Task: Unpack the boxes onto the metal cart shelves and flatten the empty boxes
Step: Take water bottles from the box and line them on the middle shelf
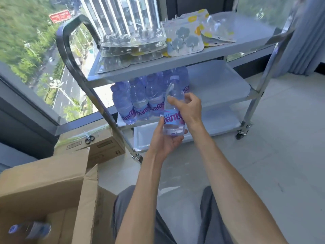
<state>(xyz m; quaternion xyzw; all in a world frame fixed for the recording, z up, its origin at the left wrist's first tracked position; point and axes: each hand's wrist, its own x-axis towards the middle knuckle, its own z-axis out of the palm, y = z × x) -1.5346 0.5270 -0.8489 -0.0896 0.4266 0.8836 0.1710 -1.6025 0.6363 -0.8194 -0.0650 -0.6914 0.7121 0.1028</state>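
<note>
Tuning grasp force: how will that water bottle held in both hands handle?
The water bottle looks full, so probably heavy for its size. Its clear thin walls likely flex under a squeeze. Round body: apt to roll if laid down, like any set beside the bottles on the middle shelf.

upright water bottle before metal cart

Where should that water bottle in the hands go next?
Probably onto the middle shelf, beside the bottles already standing there. The left hand holds the bottle at its bottom and the right hand grips it higher up, right in front of that shelf, which has bare space to the right.
</note>
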